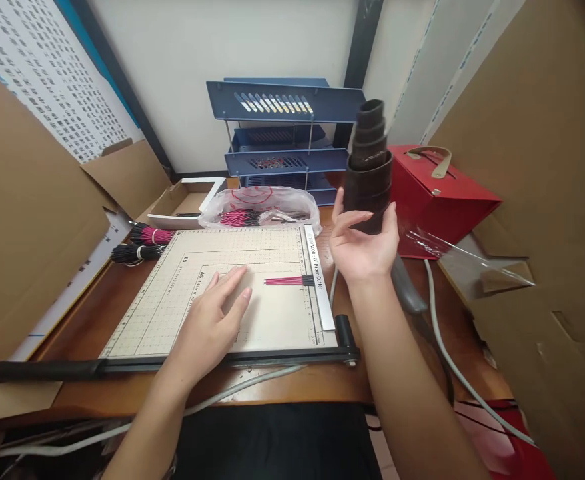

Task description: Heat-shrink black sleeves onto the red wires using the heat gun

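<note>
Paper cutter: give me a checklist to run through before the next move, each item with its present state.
1. Small wire bundle lies on the paper cutter board, black tips at the ruler edge: ok.
2. Left hand rests flat on the board, apart from the bundle: ok.
3. Right hand is raised and open, holding nothing: ok.
4. Cutter arm lies down along the near edge: ok.
5. Stack of dark cups behind the right hand stands steady: cannot tell.
6. Spare wire bundles lie off the board at left: ok.

Dark brown nested cups (371, 167), upright tilted stack, beside paper cutter (232, 293)
</note>
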`<state>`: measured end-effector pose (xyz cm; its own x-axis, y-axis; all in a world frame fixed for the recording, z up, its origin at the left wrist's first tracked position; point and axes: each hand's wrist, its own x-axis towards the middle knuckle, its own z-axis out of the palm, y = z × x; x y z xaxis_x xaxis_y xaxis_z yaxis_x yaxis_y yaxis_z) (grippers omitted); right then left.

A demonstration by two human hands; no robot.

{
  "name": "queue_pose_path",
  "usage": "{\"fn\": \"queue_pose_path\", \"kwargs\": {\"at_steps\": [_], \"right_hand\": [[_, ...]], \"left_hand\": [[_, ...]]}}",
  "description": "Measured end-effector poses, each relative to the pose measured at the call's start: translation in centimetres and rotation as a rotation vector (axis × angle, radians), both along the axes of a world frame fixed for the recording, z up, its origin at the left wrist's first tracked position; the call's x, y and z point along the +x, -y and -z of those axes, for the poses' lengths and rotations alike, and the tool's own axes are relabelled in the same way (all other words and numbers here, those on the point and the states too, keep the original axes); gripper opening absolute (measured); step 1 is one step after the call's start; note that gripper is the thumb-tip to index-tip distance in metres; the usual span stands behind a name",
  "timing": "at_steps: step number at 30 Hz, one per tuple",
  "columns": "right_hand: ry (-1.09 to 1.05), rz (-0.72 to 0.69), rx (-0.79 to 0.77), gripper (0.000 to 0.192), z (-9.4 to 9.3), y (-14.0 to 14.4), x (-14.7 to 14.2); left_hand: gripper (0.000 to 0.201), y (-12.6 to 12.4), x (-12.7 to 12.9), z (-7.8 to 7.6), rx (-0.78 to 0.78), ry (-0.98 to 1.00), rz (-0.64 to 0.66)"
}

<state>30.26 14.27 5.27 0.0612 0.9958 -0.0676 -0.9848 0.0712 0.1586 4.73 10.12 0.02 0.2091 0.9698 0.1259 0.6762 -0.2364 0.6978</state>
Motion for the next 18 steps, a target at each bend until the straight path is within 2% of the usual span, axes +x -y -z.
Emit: {"fn": "queue_pose_path", "kwargs": {"at_steps": [1,3,6,8,10,12,16,18], "right_hand": [[0.098,-0.033,-0.018,0.07,-0.2,0.5,-0.7],[0.357,-0.003,-0.051,0.056,-0.6,1.3,-1.8],[0.736,0.187,0.0,0.029,-1.3,2.3,-2.3],[0.963,0.301,0.045,0.022,-1.5,3.0,-2.0],[1.19,0.399,0.071,0.024,-1.5,3.8,-1.5],[1.338,0.503,0.091,0.033,-1.4,4.4,-0.9],[1.416,0.711,-0.081,0.07,-1.3,5.1,0.4],[1.498,0.819,-0.127,0.08,-1.3,5.1,1.1]], "left_hand": [[0.065,0.0,0.0,0.0,0.015,-0.006,0.013],[0.062,0.1,0.0,0.0,0.04,-0.017,0.033],[0.059,0.2,0.2,-0.1,0.071,-0.052,0.046],[0.059,0.3,0.3,-0.2,0.089,-0.096,0.057],[0.058,0.4,0.5,-0.3,0.101,-0.137,0.059],[0.058,0.5,0.6,-0.3,0.11,-0.166,0.051],[0.056,0.5,0.7,-0.1,0.12,-0.222,0.062],[0.055,0.5,0.7,0.0,0.124,-0.258,0.078]]}}
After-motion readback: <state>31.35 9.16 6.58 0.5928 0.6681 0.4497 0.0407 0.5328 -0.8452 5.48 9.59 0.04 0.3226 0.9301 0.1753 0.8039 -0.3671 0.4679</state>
